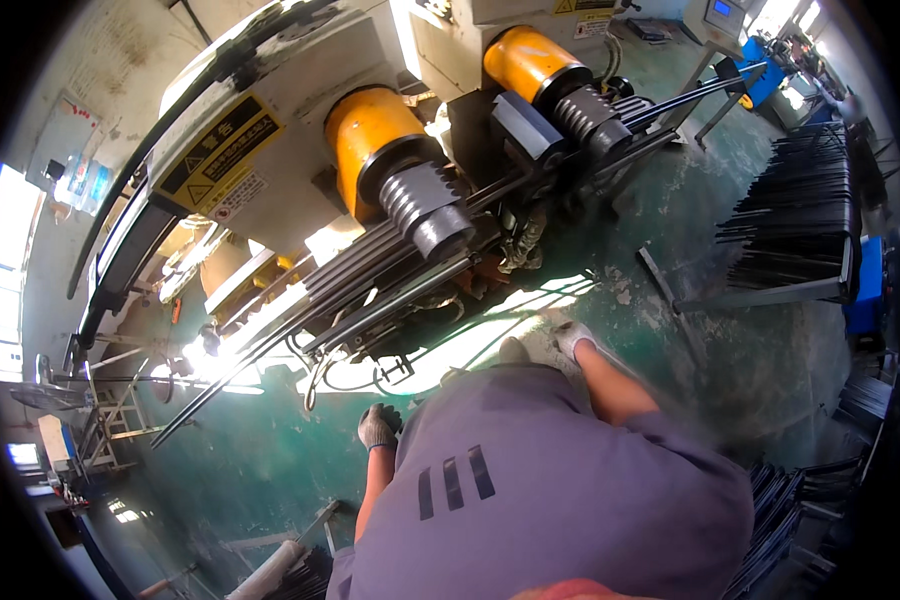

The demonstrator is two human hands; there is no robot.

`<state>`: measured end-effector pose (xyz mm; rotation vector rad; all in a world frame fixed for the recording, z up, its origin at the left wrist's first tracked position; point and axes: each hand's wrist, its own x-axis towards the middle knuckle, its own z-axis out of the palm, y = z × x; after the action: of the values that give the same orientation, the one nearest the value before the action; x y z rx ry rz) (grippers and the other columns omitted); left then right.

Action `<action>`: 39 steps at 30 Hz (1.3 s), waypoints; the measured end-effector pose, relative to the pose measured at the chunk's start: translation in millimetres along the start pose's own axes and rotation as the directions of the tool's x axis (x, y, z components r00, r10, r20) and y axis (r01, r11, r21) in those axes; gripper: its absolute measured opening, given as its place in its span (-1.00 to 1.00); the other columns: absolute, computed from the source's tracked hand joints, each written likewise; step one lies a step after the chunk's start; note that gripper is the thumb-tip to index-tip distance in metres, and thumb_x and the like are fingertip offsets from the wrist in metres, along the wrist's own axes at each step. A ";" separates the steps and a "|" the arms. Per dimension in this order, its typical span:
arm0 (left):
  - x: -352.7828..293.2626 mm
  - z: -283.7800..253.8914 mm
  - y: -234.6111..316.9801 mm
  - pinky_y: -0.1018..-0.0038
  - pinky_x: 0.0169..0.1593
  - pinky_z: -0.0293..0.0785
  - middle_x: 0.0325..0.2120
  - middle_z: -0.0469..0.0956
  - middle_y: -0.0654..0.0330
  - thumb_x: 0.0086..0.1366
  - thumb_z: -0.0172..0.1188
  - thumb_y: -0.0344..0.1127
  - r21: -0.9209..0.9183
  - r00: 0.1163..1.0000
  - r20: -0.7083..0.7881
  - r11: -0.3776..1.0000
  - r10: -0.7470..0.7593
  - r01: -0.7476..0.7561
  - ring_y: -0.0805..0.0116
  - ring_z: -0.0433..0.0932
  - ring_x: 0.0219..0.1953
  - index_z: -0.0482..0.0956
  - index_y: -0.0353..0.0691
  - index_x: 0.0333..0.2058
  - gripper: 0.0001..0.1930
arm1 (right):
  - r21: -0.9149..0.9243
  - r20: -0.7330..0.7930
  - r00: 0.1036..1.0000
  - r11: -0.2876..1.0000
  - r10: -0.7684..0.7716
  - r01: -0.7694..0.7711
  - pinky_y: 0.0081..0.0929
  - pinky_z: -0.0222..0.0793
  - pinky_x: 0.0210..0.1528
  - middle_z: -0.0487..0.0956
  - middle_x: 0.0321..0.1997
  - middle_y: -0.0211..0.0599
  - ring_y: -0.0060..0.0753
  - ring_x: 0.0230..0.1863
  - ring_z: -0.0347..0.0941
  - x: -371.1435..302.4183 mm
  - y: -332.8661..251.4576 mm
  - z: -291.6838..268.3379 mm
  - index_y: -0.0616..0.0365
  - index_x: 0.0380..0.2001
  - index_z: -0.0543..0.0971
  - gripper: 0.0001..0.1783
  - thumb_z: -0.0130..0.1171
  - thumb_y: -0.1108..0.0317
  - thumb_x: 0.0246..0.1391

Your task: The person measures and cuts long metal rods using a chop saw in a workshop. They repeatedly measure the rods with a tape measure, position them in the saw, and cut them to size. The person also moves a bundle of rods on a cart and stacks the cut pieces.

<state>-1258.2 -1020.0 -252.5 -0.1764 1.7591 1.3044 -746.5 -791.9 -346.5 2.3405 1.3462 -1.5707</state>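
My left hand (pixel 378 428), in a pale glove with dark finger coating, hangs beside my grey shirt (pixel 540 490) over the green floor. Its fingers look loosely apart, and I see nothing held in them. On the other side, my right hand (pixel 572 340) wears a whitish glove and reaches forward by my front. Its fingers are too unclear to read. Ahead stands a machine with two orange cylinders (pixel 375 135), each ending in a dark ribbed metal spindle (pixel 425 208). Long dark metal bars (pixel 370 260) lie along its front, apart from both hands.
A rack of many thin dark rods (pixel 795 215) stands at right, its metal leg (pixel 760 297) reaching across the floor. More dark rods (pixel 770 510) lie at lower right. A fan (pixel 48 397) and pale frame (pixel 120 415) stand left. Bar ends (pixel 185 418) jut out low at left.
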 end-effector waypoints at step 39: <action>-160.3 14.5 395.9 0.13 0.47 0.53 0.19 0.70 -0.13 0.82 -0.06 0.02 -0.139 0.484 -0.289 0.464 0.826 -0.875 0.01 0.65 0.29 0.53 -0.49 0.35 -0.41 | 0.254 -0.857 0.485 0.676 -0.175 0.692 -0.46 0.58 -0.03 0.84 -0.07 -0.26 -0.47 -0.13 0.76 -65.5 -142.6 -449.6 0.33 0.15 0.75 -0.54 0.33 0.11 0.51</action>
<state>-1388.4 -898.4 136.0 0.5681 1.8658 2.3375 -512.7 -543.1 -14.6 3.5975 2.0414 -1.0921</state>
